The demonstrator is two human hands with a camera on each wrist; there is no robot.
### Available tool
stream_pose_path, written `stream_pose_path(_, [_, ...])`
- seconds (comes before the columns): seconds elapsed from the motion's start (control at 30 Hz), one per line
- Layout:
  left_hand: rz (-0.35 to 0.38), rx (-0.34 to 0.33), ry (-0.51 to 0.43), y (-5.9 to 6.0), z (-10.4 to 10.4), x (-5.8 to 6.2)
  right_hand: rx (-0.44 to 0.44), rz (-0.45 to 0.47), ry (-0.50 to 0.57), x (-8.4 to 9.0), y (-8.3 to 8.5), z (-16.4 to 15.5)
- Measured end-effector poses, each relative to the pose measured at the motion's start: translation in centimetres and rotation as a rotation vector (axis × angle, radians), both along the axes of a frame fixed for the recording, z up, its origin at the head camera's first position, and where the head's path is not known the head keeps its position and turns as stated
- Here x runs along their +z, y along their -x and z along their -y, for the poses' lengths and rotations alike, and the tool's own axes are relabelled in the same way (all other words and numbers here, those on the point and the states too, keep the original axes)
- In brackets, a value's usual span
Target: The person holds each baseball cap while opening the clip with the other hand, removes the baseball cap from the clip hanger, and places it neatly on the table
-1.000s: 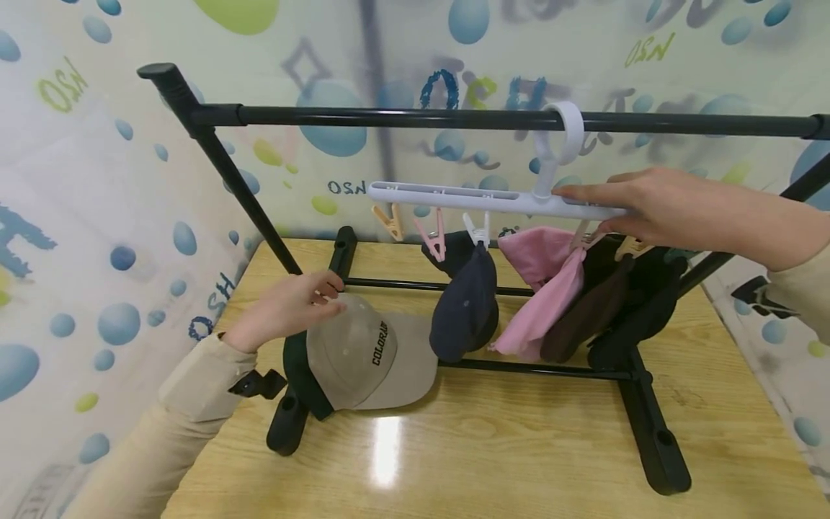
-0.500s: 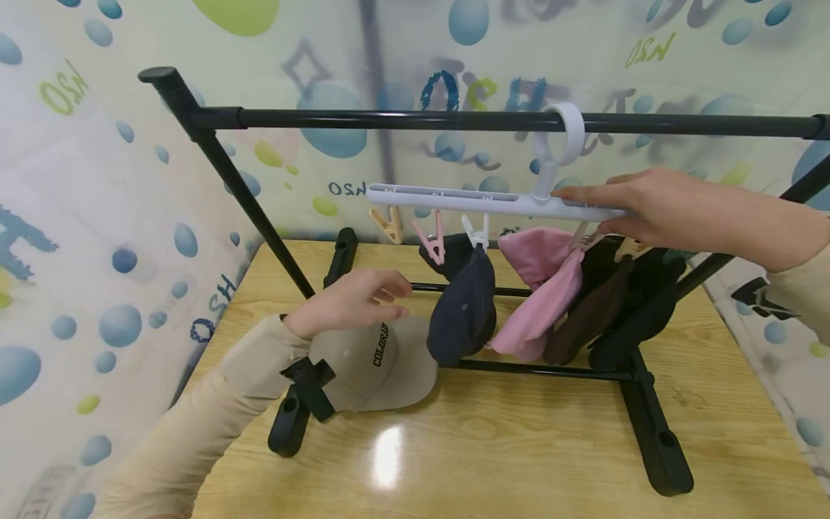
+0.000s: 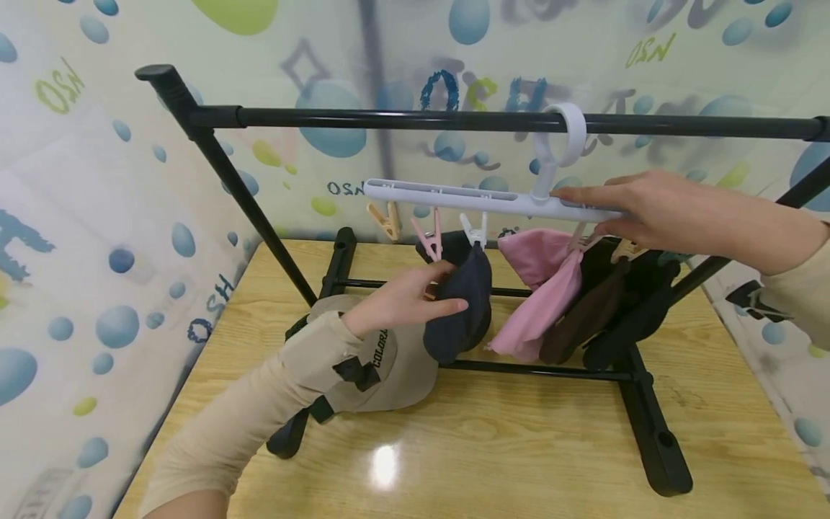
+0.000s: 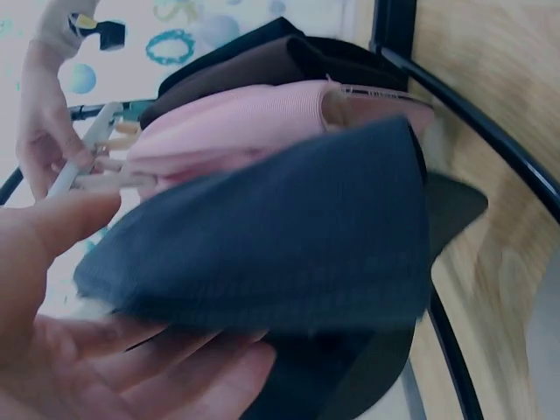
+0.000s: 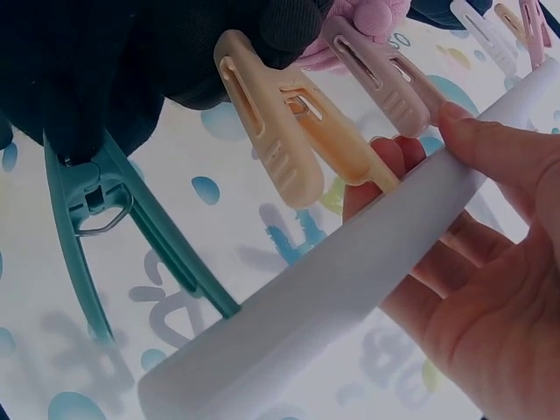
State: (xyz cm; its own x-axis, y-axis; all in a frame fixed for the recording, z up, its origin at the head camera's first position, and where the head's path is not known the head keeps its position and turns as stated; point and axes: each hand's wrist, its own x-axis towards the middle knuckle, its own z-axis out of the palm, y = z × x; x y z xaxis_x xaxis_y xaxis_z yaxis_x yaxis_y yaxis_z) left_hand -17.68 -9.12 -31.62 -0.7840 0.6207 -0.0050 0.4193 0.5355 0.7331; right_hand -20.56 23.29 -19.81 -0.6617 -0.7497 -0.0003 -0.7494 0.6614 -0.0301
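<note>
Left hand (image 3: 405, 301) at navy cap (image 3: 462, 310) — fingers straight, slightly spread, lying against its left side, thumb over brim; cap hangs from white clip (image 3: 475, 232), long axis vertical. Right hand (image 3: 638, 205) grips white hanger bar (image 3: 454, 196) — farther from cap.

Wooden table with a rack and a cap on it

The light wooden table (image 3: 493, 447) bears the black rack's feet (image 3: 651, 425), and a beige cap (image 3: 395, 364) lies on it under the left forearm, just below and left of the fingers touching the hanging navy cap (image 3: 460, 310).
</note>
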Motion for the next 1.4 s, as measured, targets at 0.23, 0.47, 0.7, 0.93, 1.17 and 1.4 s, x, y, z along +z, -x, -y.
stream_pose_path(0.23, [-0.042, 0.040, -0.019, 0.1, -1.7, -0.5, -0.019, 0.006, 0.004, -0.2, -0.3, 0.2])
stream_pose_path(0.47, [-0.091, -0.005, -0.062, -0.4, -2.2, -0.4, -0.039, -0.005, -0.002, -0.4, -0.4, 0.5])
stream_pose_path(0.7, [-0.085, -0.073, -0.011, -1.0, -1.8, 1.5, -0.059, -0.020, -0.023, -0.3, -0.6, 0.6])
stream_pose_path(0.93, [-0.016, -0.135, 0.087, -0.8, -1.0, 3.4, -0.065, -0.026, -0.024, -0.2, -0.5, 0.9])
stream_pose_path(1.17, [0.042, -0.143, 0.123, 0.0, -0.3, 3.6, -0.078, -0.018, -0.028, -0.3, -0.6, 1.0])
stream_pose_path(1.4, [0.068, -0.104, 0.133, 0.7, 0.4, 3.6, -0.093, 0.008, -0.035, -0.3, -0.7, 1.2])
